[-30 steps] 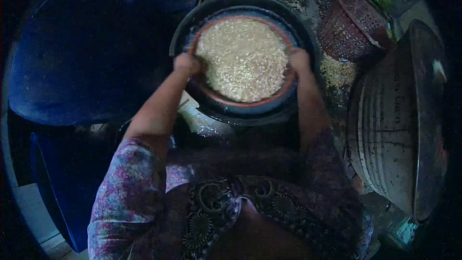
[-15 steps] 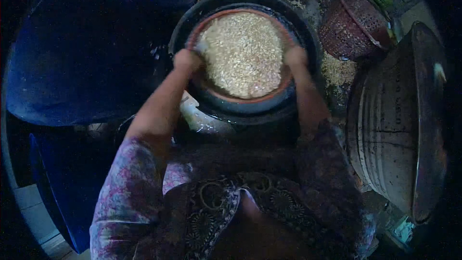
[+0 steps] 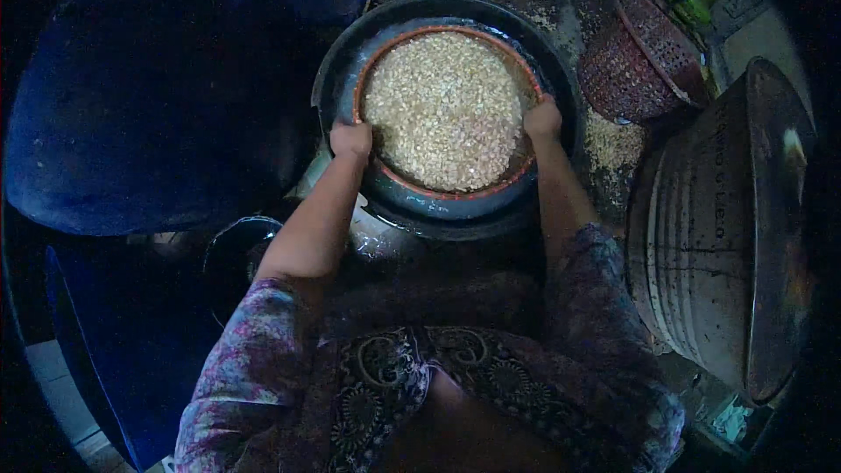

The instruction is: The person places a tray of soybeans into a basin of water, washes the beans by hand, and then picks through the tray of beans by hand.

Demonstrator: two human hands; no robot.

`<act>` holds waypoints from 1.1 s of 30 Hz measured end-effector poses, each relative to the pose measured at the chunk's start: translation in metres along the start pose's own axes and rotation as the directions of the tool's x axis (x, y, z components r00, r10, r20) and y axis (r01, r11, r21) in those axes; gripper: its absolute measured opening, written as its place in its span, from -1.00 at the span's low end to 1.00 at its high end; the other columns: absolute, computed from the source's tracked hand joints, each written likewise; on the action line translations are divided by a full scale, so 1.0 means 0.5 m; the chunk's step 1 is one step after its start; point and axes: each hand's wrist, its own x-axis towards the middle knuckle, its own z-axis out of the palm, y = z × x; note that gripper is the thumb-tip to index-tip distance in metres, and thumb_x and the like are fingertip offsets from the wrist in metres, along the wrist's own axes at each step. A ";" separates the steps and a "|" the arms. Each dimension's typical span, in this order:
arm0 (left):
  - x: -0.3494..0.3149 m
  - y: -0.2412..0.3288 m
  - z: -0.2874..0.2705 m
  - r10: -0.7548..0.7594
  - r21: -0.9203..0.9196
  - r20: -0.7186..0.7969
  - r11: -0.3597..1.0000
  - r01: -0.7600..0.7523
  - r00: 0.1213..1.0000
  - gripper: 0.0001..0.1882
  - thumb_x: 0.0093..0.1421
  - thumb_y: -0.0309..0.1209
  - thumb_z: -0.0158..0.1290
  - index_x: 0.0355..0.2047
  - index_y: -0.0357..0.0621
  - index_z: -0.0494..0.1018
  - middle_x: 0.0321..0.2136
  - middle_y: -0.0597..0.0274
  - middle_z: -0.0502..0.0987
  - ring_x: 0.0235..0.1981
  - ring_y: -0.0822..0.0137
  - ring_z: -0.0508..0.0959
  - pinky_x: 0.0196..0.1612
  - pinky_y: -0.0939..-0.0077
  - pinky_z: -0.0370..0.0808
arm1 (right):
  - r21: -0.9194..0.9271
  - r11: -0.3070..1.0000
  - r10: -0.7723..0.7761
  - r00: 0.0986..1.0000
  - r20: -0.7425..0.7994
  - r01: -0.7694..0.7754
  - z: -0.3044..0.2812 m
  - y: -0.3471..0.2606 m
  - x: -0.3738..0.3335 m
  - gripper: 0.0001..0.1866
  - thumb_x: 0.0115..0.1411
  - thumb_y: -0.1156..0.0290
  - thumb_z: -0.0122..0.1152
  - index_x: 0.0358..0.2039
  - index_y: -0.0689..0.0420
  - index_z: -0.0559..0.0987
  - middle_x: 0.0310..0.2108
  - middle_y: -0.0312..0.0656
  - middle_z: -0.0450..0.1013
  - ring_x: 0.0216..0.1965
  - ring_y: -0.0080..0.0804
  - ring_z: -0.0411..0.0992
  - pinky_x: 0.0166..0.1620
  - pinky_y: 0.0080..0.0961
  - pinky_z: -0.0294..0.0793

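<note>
I have both hands on an orange-red, round-rimmed basket (image 3: 442, 195), which sits within the wide black round tub (image 3: 420, 217), its whole rim inside the tub's outline. The left hand (image 3: 351, 138) grasps the rim toward the tub's left side; the right hand (image 3: 543, 120) grasps it toward the tub's right. The fingers curl out of sight, so I cannot tell how deep they hook. A broad load of pale, chip-like pieces (image 3: 442, 109) fills the basket. Whether the basket floats or touches the tub's bottom is hidden.

To handle this well, I would match the pull of both hands, hold the rim level and use small, smooth movements; a sharp tilt could spill pieces into the tub. Right of the tub, beyond some scattered pale bits (image 3: 616, 142), lie a dark-red perforated plastic basket (image 3: 626, 66) and a large beige ribbed vessel (image 3: 701, 219) on its side.
</note>
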 end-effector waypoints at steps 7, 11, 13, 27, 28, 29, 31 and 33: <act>-0.011 -0.003 0.026 -0.374 -0.096 0.562 0.856 0.508 0.737 -0.75 -0.23 -0.44 -0.10 -0.48 -0.30 0.34 -0.55 0.09 0.40 -0.53 0.23 0.41 -0.51 0.48 0.36 | 0.316 0.949 -0.121 0.921 0.370 -0.002 0.035 -0.205 -0.052 -0.27 -0.27 0.07 0.09 -0.04 -0.01 0.13 0.02 0.03 -0.13 0.00 0.00 -0.06 -0.02 -0.19 -0.04; -0.007 -0.004 0.023 -0.277 0.028 0.557 0.948 0.316 0.783 -0.69 -0.20 -0.47 -0.24 -0.42 -0.42 0.31 -0.48 0.00 0.38 -0.56 0.23 0.42 -0.58 0.39 0.31 | 0.031 0.931 -0.335 0.815 0.472 0.365 0.062 -0.269 -0.094 -0.25 -0.31 0.09 0.13 -0.04 -0.04 0.12 0.03 0.05 -0.18 0.00 0.01 -0.05 -0.01 -0.27 -0.01; 0.010 -0.029 0.026 -0.333 -0.020 0.529 0.915 0.404 0.781 -0.70 -0.23 -0.46 -0.17 -0.43 -0.36 0.34 -0.47 0.00 0.40 -0.54 0.22 0.43 -0.53 0.41 0.33 | -0.039 0.695 -0.504 0.524 0.686 0.718 0.050 -0.260 -0.127 -0.20 -0.38 0.15 0.19 -0.03 -0.06 0.11 0.03 0.07 -0.19 -0.01 -0.01 -0.03 -0.03 -0.33 0.06; -0.020 0.052 -0.001 -0.232 0.309 0.644 0.951 0.030 0.729 -0.78 -0.15 -0.49 -0.20 -0.50 -0.32 0.39 -0.44 0.05 0.42 -0.37 0.28 0.43 -0.33 0.51 0.35 | -0.029 0.778 -0.435 0.571 0.696 0.628 0.073 -0.314 0.004 -0.24 -0.45 0.37 0.23 -0.12 0.20 0.18 -0.20 0.07 0.22 -0.15 -0.18 0.21 -0.11 -0.44 0.19; -0.002 0.005 0.024 -0.236 0.309 0.636 0.950 0.037 0.735 -0.78 -0.15 -0.49 -0.20 -0.50 -0.32 0.39 -0.44 0.05 0.42 -0.37 0.28 0.43 -0.33 0.51 0.35 | -0.011 0.749 -0.423 0.492 0.761 0.662 0.062 -0.331 -0.035 -0.26 -0.44 0.35 0.22 -0.13 0.17 0.21 -0.21 0.06 0.22 -0.16 -0.19 0.21 -0.12 -0.41 0.19; 0.032 -0.098 0.034 -0.248 0.270 0.561 0.957 0.108 0.790 -0.77 -0.15 -0.48 -0.21 -0.50 -0.31 0.39 -0.44 0.05 0.42 -0.36 0.27 0.43 -0.32 0.50 0.35 | 0.034 0.687 -0.438 0.375 0.817 0.726 0.048 -0.379 -0.089 -0.29 -0.43 0.34 0.22 -0.14 0.13 0.23 -0.21 0.04 0.23 -0.16 -0.19 0.22 -0.12 -0.38 0.19; 0.038 -0.095 0.049 -0.191 0.314 0.599 0.950 -0.008 0.777 -0.78 -0.16 -0.49 -0.19 -0.49 -0.30 0.39 -0.42 0.05 0.42 -0.36 0.27 0.43 -0.31 0.51 0.35 | 0.071 0.618 -0.481 0.304 0.822 0.783 0.064 -0.313 -0.120 -0.31 -0.43 0.32 0.22 -0.15 0.09 0.25 -0.24 0.04 0.25 -0.17 -0.19 0.23 -0.13 -0.34 0.20; 0.029 -0.054 0.040 -0.010 0.412 0.710 0.817 -0.403 0.704 -0.78 -0.18 -0.49 -0.16 -0.48 -0.27 0.39 -0.41 0.05 0.41 -0.35 0.26 0.43 -0.30 0.50 0.35 | 0.013 0.501 -0.683 0.386 0.621 0.865 0.053 -0.214 -0.120 -0.32 -0.45 0.32 0.22 -0.17 0.05 0.28 -0.31 0.03 0.29 -0.22 -0.19 0.26 -0.17 -0.32 0.22</act>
